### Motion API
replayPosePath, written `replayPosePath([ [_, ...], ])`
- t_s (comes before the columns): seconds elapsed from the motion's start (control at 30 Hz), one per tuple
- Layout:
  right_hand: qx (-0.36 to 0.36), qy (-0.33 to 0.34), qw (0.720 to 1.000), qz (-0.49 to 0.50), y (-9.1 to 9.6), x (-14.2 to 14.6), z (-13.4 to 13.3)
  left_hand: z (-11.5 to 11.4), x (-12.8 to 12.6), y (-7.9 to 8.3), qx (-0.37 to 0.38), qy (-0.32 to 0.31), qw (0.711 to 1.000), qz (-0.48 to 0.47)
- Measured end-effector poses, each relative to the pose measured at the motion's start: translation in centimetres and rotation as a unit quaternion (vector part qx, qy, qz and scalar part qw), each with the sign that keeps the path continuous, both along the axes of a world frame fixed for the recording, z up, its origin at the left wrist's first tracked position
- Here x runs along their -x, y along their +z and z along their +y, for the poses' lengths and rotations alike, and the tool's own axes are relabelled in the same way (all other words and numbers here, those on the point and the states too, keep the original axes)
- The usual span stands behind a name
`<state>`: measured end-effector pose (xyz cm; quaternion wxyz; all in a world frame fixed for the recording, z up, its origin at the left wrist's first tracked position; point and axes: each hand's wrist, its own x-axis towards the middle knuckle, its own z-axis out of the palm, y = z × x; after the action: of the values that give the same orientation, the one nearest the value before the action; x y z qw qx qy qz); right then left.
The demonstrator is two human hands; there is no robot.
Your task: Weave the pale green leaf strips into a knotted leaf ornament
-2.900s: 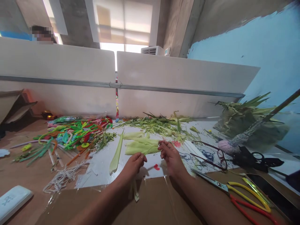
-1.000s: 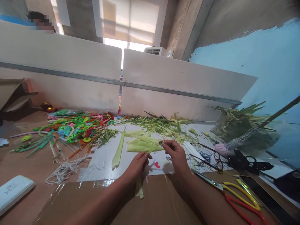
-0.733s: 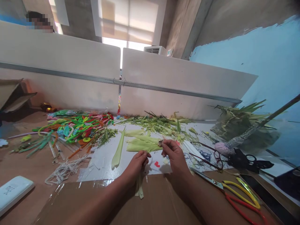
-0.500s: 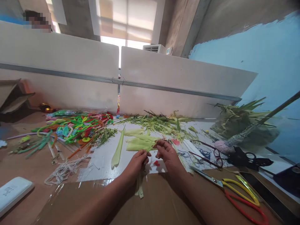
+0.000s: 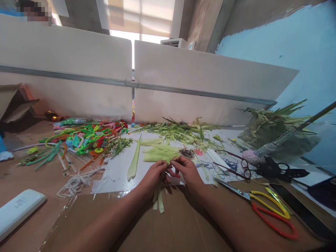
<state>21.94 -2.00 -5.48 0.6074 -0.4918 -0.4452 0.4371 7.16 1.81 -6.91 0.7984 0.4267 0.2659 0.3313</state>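
My left hand (image 5: 159,175) is closed on pale green corn husk strips (image 5: 159,201), whose loose ends hang down below my palm. Close beside it, my right hand (image 5: 186,171) pinches at the top of the same strips, its fingertips meeting those of the left. What lies between the fingertips is too small to make out. Just beyond my hands, wide pieces of corn husk (image 5: 159,154) lie on the white sheet (image 5: 112,178). A single long husk leaf (image 5: 134,164) rests to their left. A small red piece (image 5: 177,175) shows behind my right fingers.
Yellow-and-red-handled scissors (image 5: 246,196) lie right, beside a dark phone (image 5: 296,206). Colourful pipe cleaners (image 5: 86,138) and white string (image 5: 78,182) are left, near a white box (image 5: 22,210). Green scraps (image 5: 178,131) line the back. A white partition (image 5: 204,73) stands behind.
My right hand has come down and left to meet my left hand, and its fingers have closed in. The whole view has tilted slightly downward.
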Motion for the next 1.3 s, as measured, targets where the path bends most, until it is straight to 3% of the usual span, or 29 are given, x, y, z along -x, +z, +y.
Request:
replayPosePath([
  [0.33, -0.009, 0.031, 0.999, -0.009, 0.2, -0.4, -0.3, 0.1, 0.3, 0.7, 0.036, -0.012, 0.999, -0.014],
  [0.53, -0.013, 0.063, 0.996, -0.057, 0.8, -0.3, -0.6, 0.2, 0.3, 0.5, 0.027, -0.013, 1.000, -0.006],
  [0.93, -0.002, 0.096, 0.995, -0.038, 1.0, 0.1, -0.9, 0.3, 0.1, -0.2, -0.004, -0.016, 1.000, 0.005],
  [1.3, -0.033, 0.080, 0.994, -0.072, 0.8, 0.0, -0.3, 0.2, 0.0, 0.0, -0.013, -0.011, 1.000, -0.007],
])
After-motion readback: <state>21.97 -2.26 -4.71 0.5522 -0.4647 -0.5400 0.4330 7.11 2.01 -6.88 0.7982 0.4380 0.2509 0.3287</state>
